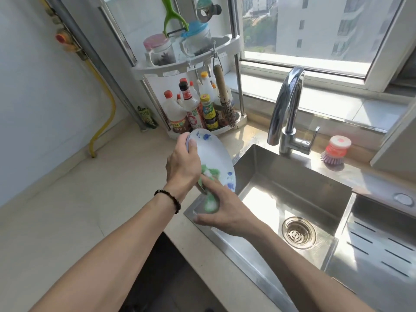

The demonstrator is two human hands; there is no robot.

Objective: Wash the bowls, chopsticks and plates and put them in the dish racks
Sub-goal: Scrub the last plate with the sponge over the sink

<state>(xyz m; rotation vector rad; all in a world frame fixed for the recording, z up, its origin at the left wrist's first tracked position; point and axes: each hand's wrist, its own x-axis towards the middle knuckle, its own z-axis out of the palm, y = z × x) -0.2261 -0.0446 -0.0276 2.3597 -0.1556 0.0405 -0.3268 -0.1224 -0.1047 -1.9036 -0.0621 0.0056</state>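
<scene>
Stainless steel sink (292, 176) is seen at the right; over its left corner a white plate (213, 154) with blue and green markings is held tilted on edge, its top rim gripped by the left hand (183, 163), while a soapy green sponge (210, 202) is clasped against its lower face by the right hand (227, 212)

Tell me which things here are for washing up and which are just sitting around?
For the washing up: the plate gripped by the left hand; the green sponge held by the right hand; the sink; the tap.

Just sitting around: the sauce bottles; the spice jars; the green peeler; the purple dish brush.
</scene>
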